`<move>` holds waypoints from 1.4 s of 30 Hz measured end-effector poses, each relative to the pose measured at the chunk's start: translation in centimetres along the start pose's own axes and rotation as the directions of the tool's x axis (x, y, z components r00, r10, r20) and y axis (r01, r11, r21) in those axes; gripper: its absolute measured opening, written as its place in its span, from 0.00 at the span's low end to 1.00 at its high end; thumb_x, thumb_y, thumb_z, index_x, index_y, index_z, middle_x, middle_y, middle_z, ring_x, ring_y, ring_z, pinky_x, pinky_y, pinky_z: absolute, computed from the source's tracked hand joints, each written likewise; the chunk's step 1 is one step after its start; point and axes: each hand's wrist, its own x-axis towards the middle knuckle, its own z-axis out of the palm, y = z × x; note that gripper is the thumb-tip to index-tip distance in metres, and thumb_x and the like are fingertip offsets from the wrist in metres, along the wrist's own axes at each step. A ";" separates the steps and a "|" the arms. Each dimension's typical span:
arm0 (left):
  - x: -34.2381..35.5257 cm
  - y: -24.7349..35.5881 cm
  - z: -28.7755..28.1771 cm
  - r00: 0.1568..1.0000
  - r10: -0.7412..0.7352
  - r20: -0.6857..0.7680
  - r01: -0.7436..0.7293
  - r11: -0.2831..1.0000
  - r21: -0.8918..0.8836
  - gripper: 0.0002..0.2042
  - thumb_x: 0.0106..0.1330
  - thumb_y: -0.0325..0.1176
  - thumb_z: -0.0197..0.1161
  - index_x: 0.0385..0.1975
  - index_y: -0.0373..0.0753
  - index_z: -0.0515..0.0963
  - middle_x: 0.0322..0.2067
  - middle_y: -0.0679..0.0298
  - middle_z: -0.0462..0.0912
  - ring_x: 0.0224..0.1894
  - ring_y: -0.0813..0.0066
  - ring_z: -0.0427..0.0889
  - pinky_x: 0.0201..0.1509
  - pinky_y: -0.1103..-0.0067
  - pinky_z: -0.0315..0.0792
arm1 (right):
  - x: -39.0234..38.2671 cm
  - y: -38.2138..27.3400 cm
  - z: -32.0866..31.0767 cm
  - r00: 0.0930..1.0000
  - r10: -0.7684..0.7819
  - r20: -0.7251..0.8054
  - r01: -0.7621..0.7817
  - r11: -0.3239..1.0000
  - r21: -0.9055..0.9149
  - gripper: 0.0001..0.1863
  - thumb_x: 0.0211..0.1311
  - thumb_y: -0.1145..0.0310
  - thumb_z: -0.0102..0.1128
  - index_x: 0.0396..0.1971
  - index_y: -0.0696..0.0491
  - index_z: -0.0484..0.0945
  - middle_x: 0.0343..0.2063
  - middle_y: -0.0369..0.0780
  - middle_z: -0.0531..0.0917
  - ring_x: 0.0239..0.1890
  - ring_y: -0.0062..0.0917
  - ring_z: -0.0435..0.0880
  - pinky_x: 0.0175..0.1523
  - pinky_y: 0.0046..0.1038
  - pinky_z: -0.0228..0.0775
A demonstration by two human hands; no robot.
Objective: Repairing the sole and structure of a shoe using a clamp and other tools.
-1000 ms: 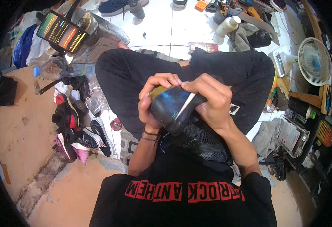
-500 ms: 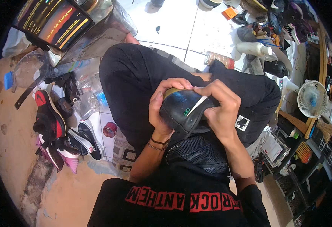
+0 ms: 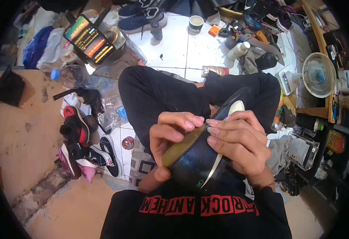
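A black shoe (image 3: 194, 162) with a white curved stripe and small green marking is held tilted in front of my chest. An olive strip (image 3: 182, 147), seemingly its sole, runs along the edge facing left. My left hand (image 3: 166, 137) grips this edge, thumb low on it and fingers bent over the top. From the other side, my right hand (image 3: 240, 141) pinches the shoe near the same edge. The fingertips of both hands almost meet there; anything tiny between them cannot be made out. Part of the shoe is behind my right fingers.
My crossed legs (image 3: 162, 95) are below the shoe. To the left lie several shoes (image 3: 77, 125), a small red jar (image 3: 128, 142) and a clear bottle (image 3: 73, 76). A lit screen (image 3: 88, 40) stands far left. At right are a fan (image 3: 319, 75) and a white bottle (image 3: 238, 51).
The shoe has been turned and brought closer to my chest, showing more of the olive edge. Both hands have shifted their grip, fingertips now together at that edge. The view has tilted up.
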 end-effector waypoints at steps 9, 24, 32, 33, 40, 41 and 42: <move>-0.2 1.4 4.6 0.954 0.286 0.095 -0.293 0.953 0.078 0.24 0.64 0.54 0.60 0.36 0.34 0.73 0.40 0.50 0.75 0.46 0.54 0.78 0.51 0.57 0.75 | -0.4 -3.6 -3.2 0.982 -0.146 -0.124 0.144 0.989 -0.021 0.12 0.38 0.72 0.71 0.27 0.57 0.85 0.27 0.36 0.84 0.28 0.25 0.85 0.35 0.26 0.74; 1.5 5.2 8.1 0.944 0.193 0.269 -0.231 0.966 0.117 0.20 0.71 0.52 0.52 0.36 0.38 0.74 0.39 0.54 0.76 0.46 0.57 0.76 0.53 0.59 0.72 | 1.1 -7.0 -7.0 0.983 -0.136 -0.123 0.129 0.990 -0.063 0.09 0.40 0.74 0.77 0.24 0.53 0.86 0.23 0.33 0.84 0.27 0.23 0.86 0.36 0.27 0.75; 2.0 5.0 8.0 0.939 0.146 0.311 -0.198 0.970 0.142 0.19 0.66 0.51 0.53 0.35 0.37 0.73 0.39 0.53 0.76 0.44 0.56 0.77 0.53 0.59 0.73 | 1.1 -7.1 -7.6 0.989 -0.071 -0.126 0.065 0.997 -0.051 0.09 0.40 0.72 0.76 0.24 0.53 0.85 0.23 0.35 0.86 0.27 0.25 0.86 0.36 0.27 0.73; 2.1 4.9 8.0 0.936 0.142 0.321 -0.198 0.969 0.149 0.20 0.65 0.51 0.53 0.36 0.37 0.73 0.39 0.53 0.76 0.44 0.56 0.77 0.54 0.59 0.73 | 1.1 -7.1 -7.5 0.991 -0.049 -0.126 0.044 0.998 -0.041 0.08 0.40 0.72 0.75 0.24 0.53 0.85 0.24 0.35 0.86 0.27 0.25 0.86 0.36 0.27 0.74; 2.3 4.9 9.3 0.935 0.237 0.264 -0.248 0.969 0.009 0.22 0.60 0.51 0.60 0.41 0.38 0.72 0.40 0.50 0.74 0.45 0.53 0.77 0.55 0.59 0.74 | 1.1 -7.3 -6.5 0.931 -0.199 -0.305 0.194 0.980 -0.047 0.14 0.36 0.75 0.74 0.30 0.56 0.87 0.27 0.36 0.86 0.28 0.25 0.86 0.35 0.26 0.71; 2.0 5.2 9.6 0.951 0.209 0.227 -0.215 0.977 -0.001 0.22 0.59 0.51 0.62 0.41 0.38 0.71 0.40 0.50 0.73 0.45 0.52 0.77 0.56 0.58 0.74 | 1.0 -7.4 -6.5 0.931 -0.204 -0.304 0.202 0.979 -0.039 0.14 0.36 0.75 0.75 0.30 0.56 0.87 0.27 0.36 0.86 0.28 0.25 0.86 0.35 0.26 0.71; 1.9 5.2 9.7 0.955 0.203 0.215 -0.206 0.978 -0.010 0.23 0.58 0.50 0.63 0.42 0.38 0.71 0.41 0.50 0.73 0.46 0.52 0.77 0.56 0.58 0.74 | 1.0 -7.4 -6.4 0.930 -0.209 -0.304 0.208 0.977 -0.034 0.14 0.36 0.75 0.75 0.30 0.56 0.87 0.27 0.36 0.86 0.28 0.25 0.86 0.35 0.26 0.71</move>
